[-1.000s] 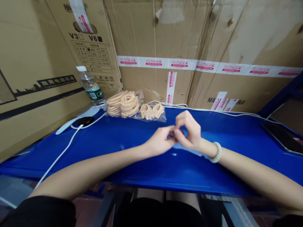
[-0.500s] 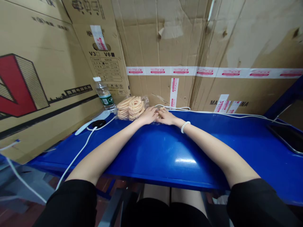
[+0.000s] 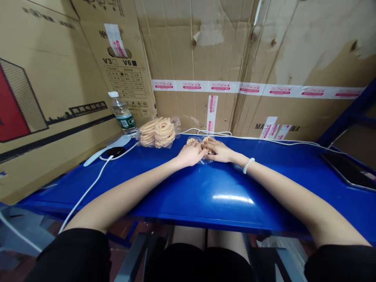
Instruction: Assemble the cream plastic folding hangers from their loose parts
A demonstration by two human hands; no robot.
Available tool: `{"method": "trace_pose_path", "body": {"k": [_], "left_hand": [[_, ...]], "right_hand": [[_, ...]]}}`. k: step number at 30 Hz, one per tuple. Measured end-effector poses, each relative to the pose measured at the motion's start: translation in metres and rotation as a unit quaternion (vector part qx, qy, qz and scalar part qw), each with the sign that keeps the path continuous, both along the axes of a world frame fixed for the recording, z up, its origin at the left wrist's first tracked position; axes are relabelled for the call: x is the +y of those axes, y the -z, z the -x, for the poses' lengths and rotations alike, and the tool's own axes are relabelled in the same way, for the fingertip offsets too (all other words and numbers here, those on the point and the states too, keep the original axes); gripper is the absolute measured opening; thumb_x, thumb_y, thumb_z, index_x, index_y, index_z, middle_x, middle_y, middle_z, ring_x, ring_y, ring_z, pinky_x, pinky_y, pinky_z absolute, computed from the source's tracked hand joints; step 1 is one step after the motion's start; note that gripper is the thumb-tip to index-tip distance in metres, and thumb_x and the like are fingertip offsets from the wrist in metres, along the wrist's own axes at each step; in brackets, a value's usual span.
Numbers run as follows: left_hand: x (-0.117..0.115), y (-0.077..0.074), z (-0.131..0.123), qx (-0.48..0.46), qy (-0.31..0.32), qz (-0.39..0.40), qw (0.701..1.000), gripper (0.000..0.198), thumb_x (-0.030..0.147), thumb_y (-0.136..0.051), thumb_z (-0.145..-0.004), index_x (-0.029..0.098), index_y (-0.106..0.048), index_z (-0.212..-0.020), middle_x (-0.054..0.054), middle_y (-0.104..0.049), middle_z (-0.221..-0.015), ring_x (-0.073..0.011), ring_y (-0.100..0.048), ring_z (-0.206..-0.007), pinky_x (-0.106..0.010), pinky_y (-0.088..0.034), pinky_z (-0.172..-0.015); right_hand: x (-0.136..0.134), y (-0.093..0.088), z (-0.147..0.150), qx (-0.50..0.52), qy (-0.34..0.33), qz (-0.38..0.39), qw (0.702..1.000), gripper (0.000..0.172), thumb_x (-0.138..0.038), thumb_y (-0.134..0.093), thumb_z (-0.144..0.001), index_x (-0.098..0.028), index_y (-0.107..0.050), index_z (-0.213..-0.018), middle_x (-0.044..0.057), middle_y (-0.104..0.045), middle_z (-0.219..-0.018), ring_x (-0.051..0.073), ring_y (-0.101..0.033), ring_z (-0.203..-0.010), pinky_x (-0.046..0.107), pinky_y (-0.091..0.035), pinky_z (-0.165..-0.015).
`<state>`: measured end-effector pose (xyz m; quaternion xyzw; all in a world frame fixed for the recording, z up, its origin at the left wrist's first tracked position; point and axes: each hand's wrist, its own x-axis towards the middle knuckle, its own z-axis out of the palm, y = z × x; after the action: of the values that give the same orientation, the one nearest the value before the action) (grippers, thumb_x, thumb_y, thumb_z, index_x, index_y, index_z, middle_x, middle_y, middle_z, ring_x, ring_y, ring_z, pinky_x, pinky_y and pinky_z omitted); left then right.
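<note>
Blue desk [image 3: 176,188] against cardboard boxes [image 3: 205,47].
Your left hand [image 3: 190,154] and right hand [image 3: 219,151] pinch the small bag [image 3: 206,139] at 12 o'clock, steadying it.

You can read "V3" and "V6" on the left carton [image 3: 138,47]. The right carton [image 3: 308,113] shows "MA" and "NA".

Sleeves: you wear short black ones, the left sleeve [image 3: 73,254] and right sleeve [image 3: 340,262] both short of the bench [image 3: 223,203] edge.
Wrist: a white beaded bracelet [image 3: 248,165] circles your right wrist, over the bench.
Hands: your left hand [image 3: 190,153] and right hand [image 3: 219,150] are bare.
Lap: a black garment [image 3: 199,266] shows below the bench.
</note>
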<state>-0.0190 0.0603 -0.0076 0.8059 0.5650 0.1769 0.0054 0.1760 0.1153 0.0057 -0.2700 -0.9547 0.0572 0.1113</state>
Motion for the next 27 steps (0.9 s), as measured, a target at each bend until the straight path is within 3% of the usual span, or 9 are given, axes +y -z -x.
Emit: {"method": "trace_pose_path", "body": {"k": [6, 10, 12, 14, 16, 19, 22, 27], "left_hand": [[-0.051, -0.003, -0.028, -0.004, 0.065, -0.010, 0.998, 0.057, 0.052, -0.037, -0.100, 0.010, -0.049, -0.138, -0.023, -0.051, -0.146, -0.0372, -0.044, -0.139, -0.051, -0.040, -0.110], [-0.068, -0.018, -0.026, -0.043, 0.160, -0.028, 0.986, 0.053, 0.049, -0.040, -0.100, 0.013, -0.050, -0.137, -0.019, -0.057, -0.141, -0.0330, -0.052, -0.132, -0.047, -0.040, -0.111], [-0.061, -0.027, -0.018, -0.044, 0.152, -0.029, 0.987, 0.049, 0.046, -0.040, -0.100, 0.015, -0.053, -0.136, -0.015, -0.059, -0.140, -0.0313, -0.054, -0.129, -0.045, -0.041, -0.110], [-0.043, -0.031, -0.008, -0.034, 0.165, -0.015, 0.986, 0.046, 0.044, -0.041, -0.100, 0.017, -0.056, -0.133, -0.013, -0.062, -0.137, -0.0297, -0.055, -0.128, -0.044, -0.042, -0.110], [-0.022, -0.029, 0.001, -0.042, 0.221, -0.007, 0.974, 0.046, 0.042, -0.038, -0.102, 0.017, -0.054, -0.137, -0.012, -0.058, -0.143, -0.0259, -0.050, -0.135, -0.041, -0.037, -0.115], [0.001, -0.019, 0.009, -0.025, 0.262, 0.016, 0.965, 0.050, 0.046, -0.035, -0.103, 0.024, -0.046, -0.146, -0.008, -0.040, -0.159, -0.0255, -0.035, -0.147, -0.046, -0.025, -0.122], [0.004, -0.010, 0.012, 0.005, 0.278, 0.053, 0.959, 0.052, 0.051, -0.034, -0.103, 0.036, -0.036, -0.153, 0.000, -0.022, -0.167, -0.0281, -0.022, -0.153, -0.049, -0.020, -0.123], [-0.015, -0.008, 0.012, 0.022, 0.243, 0.064, 0.968, 0.051, 0.052, -0.030, -0.104, 0.039, -0.036, -0.152, 0.000, -0.026, -0.166, -0.0324, -0.036, -0.145, -0.054, -0.032, -0.115]], "right_hand": [[-0.038, -0.009, -0.056, -0.038, -0.005, 0.013, 0.999, 0.066, -0.050, -0.060, -0.091, -0.023, -0.046, -0.149, 0.013, -0.035, -0.161, 0.040, -0.015, -0.152, 0.070, -0.015, -0.116], [-0.060, -0.022, -0.079, -0.026, -0.027, 0.021, 0.999, 0.071, -0.050, -0.065, -0.088, -0.025, -0.044, -0.151, 0.011, -0.026, -0.165, 0.040, -0.012, -0.153, 0.067, -0.015, -0.118], [-0.069, -0.030, -0.082, 0.014, -0.035, 0.018, 0.999, 0.068, -0.048, -0.065, -0.089, -0.023, -0.047, -0.149, 0.012, -0.033, -0.162, 0.038, -0.019, -0.152, 0.062, -0.021, -0.119], [-0.077, -0.037, -0.081, 0.061, -0.055, 0.012, 0.997, 0.056, -0.044, -0.062, -0.092, -0.021, -0.054, -0.142, 0.014, -0.049, -0.152, 0.033, -0.036, -0.145, 0.056, -0.029, -0.117], [-0.086, -0.042, -0.077, 0.091, -0.073, 0.004, 0.993, 0.044, -0.041, -0.059, -0.094, -0.019, -0.061, -0.132, 0.014, -0.063, -0.133, 0.029, -0.051, -0.129, 0.052, -0.038, -0.110], [-0.100, -0.050, -0.072, 0.094, -0.064, 0.005, 0.993, 0.033, -0.035, -0.057, -0.095, -0.015, -0.067, -0.121, 0.012, -0.070, -0.107, 0.026, -0.059, -0.103, 0.047, -0.046, -0.095], [-0.113, -0.056, -0.072, 0.080, -0.085, 0.062, 0.991, 0.023, -0.016, -0.053, -0.091, -0.015, -0.072, -0.104, 0.008, -0.070, -0.094, 0.021, -0.061, -0.090, 0.039, -0.048, -0.086], [-0.122, -0.065, -0.078, 0.039, -0.122, 0.172, 0.977, 0.037, 0.002, -0.046, -0.075, -0.015, -0.076, -0.088, 0.005, -0.072, -0.086, 0.016, -0.065, -0.079, 0.029, -0.050, -0.078]]}}
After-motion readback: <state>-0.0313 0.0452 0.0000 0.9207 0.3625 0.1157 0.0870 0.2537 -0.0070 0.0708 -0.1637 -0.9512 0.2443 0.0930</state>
